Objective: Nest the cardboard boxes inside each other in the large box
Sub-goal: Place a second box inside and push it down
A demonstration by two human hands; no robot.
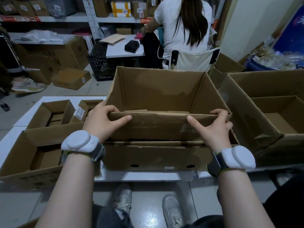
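Cardboard filled the far left: a wide open carton (pixel 21 155) sat on the white table (pixel 139 177) with a smaller box (pixel 44 159) nested down inside it, and behind that stood another open box (pixel 65 111) with flat little cartons in its bottom. Just beside it, a small labelled box (pixel 81 111) leaned tilted, touching the person's left hand. That left hand (pixel 102 122) had the near-left corner of the middle box (pixel 156 94): fingers hooked over the top edge and into the box, thumb stretched flat along the outer face. A white wrist device (pixel 77 140) was strapped on just below. And the middle box itself, open-topped and creased, stood dead centre, its base at or just inside the mouth of the large box (pixel 156 156) beneath, the one with two dark round holes in its near wall; how deep it sat could not be told. Over to the right hand (pixel 215 129), a mirror of the other: fingers curled over the near-right corner of the rim, thumb pointing inward along the front wall, a second white wrist device (pixel 238 156) behind it. Further right, another big carton (pixel 243 116) sat with a smaller open box (pixel 279 117) set inside it. Behind it all, a seated person in a white top (pixel 179 35) faced away toward the shelves.
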